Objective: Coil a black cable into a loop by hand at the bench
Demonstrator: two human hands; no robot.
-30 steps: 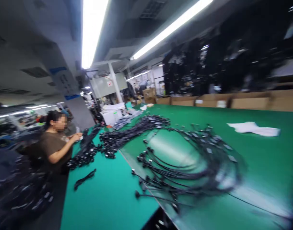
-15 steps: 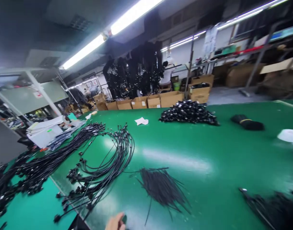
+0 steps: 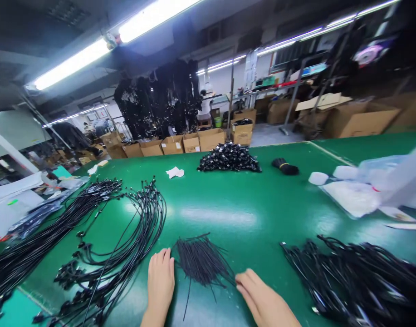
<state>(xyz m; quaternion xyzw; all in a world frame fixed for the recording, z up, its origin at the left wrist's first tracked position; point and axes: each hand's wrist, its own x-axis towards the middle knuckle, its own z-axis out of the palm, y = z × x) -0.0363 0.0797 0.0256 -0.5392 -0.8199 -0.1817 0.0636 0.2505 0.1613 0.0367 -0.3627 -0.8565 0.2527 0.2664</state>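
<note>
Black thin cable ties (image 3: 201, 262) fanned between flat left hand (image 3: 160, 281) and right hand (image 3: 262, 297).

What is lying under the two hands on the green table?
Both the left hand and the right hand lie flat on the green table beside the black ties; anything beneath the palms is hidden.

A green table (image 3: 255, 204) carries everything. A loose pile of black ties (image 3: 201, 261) lies near its front edge. Long black cables (image 3: 126, 245) curve across the left side, and another tangle of cables (image 3: 357, 277) lies at the right. Further back sit a heap of black parts (image 3: 229, 159), a black bundle (image 3: 286, 167), a white scrap (image 3: 175, 172) and clear bags (image 3: 364, 190) at the right.
</note>
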